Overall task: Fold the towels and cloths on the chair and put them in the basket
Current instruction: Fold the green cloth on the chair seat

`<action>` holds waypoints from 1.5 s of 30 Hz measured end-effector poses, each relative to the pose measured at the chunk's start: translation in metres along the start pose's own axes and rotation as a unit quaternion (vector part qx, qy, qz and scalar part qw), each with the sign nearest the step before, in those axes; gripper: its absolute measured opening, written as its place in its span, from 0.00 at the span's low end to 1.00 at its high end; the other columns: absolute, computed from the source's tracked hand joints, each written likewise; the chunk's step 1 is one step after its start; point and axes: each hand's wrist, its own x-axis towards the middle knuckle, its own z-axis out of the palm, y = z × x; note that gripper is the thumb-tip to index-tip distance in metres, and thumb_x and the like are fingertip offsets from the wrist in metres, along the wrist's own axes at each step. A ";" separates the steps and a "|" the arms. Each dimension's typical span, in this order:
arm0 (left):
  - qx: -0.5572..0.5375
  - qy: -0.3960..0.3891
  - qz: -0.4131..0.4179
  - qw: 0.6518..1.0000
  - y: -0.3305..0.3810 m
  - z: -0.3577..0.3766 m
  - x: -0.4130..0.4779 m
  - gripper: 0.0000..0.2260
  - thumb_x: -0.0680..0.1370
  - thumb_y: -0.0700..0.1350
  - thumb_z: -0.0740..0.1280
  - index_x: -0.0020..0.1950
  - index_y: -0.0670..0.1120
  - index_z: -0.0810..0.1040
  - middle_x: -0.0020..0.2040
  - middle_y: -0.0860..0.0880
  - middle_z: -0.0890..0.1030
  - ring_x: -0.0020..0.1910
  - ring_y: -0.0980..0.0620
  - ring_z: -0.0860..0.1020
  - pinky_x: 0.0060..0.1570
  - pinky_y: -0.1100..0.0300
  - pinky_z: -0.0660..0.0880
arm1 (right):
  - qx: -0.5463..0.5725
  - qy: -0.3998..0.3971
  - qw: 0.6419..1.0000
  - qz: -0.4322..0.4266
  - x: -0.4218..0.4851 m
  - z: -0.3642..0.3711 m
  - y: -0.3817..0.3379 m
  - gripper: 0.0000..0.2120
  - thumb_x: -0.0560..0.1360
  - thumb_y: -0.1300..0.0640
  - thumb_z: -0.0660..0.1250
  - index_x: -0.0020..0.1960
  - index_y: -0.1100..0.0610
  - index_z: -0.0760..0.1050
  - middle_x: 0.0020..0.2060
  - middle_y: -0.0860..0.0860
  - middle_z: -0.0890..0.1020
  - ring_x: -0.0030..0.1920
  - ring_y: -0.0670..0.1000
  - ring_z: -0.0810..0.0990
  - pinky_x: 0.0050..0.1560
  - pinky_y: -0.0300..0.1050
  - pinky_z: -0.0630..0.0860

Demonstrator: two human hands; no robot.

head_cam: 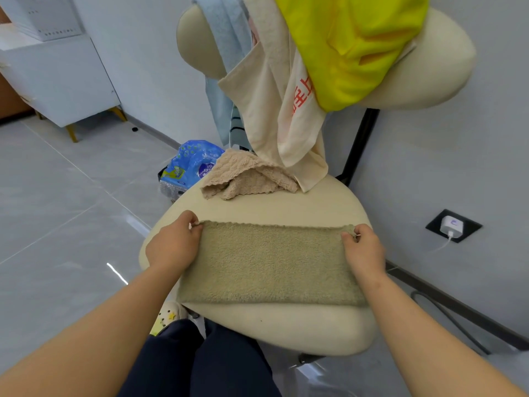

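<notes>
Olive-green terry, one towel (269,262), lies flat on the cream seat (286,328) of the chair, as a wide band. Its long axis runs from left to right across the seat and its wavy hem is on the far side. Two hands are on it: the left hand (171,245) pinches the far left corner and the right hand (365,250) pinches the far right corner, with the fingers curled on the hem. I count five cloths in all: this towel, one crumpled pink-beige cloth (246,176) at the back of the seat, and three over the backrest (429,67), namely a light blue towel (223,32), a cream cloth with red print (274,104) and a yellow cloth (352,44). The frame cuts these three off at the top. A striped piece behind the cream cloth is too hidden to tell what it is. Beside the seat one blue plastic bag (191,163) sits on a mesh container (171,190), mostly hidden; I cannot tell if it is the basket.
</notes>
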 end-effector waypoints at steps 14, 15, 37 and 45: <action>-0.079 0.052 -0.008 0.995 0.008 0.002 -0.011 0.21 0.79 0.50 0.62 0.70 0.47 0.65 0.63 0.40 0.70 0.58 0.39 0.73 0.53 0.48 0.68 | -0.008 0.057 0.998 0.024 -0.003 0.003 -0.009 0.14 0.77 0.51 0.63 0.60 0.55 0.69 0.61 0.55 0.71 0.56 0.58 0.74 0.54 0.52 0.72; -0.080 0.089 0.021 0.993 0.012 0.000 -0.019 0.21 0.78 0.49 0.62 0.71 0.47 0.65 0.65 0.40 0.69 0.62 0.39 0.70 0.58 0.46 0.66 | -0.008 0.090 0.996 -0.005 -0.011 0.001 -0.011 0.15 0.77 0.52 0.63 0.62 0.55 0.69 0.64 0.54 0.69 0.61 0.57 0.71 0.60 0.53 0.69; 0.140 -0.081 0.149 0.976 0.049 0.040 -0.030 0.34 0.73 0.64 0.38 0.77 0.53 0.48 0.78 0.52 0.46 0.77 0.52 0.42 0.74 0.46 0.40 | -0.187 0.026 0.962 -0.198 -0.040 0.041 -0.017 0.19 0.77 0.49 0.59 0.66 0.52 0.72 0.68 0.51 0.72 0.70 0.54 0.65 0.69 0.49 0.53; 0.128 -0.108 0.220 0.961 0.074 0.054 -0.060 0.30 0.74 0.61 0.33 0.76 0.59 0.46 0.78 0.53 0.45 0.77 0.51 0.40 0.73 0.45 0.39 | -0.095 0.088 0.991 0.026 -0.055 0.019 0.001 0.29 0.74 0.50 0.65 0.71 0.58 0.62 0.74 0.55 0.60 0.73 0.56 0.56 0.72 0.52 0.50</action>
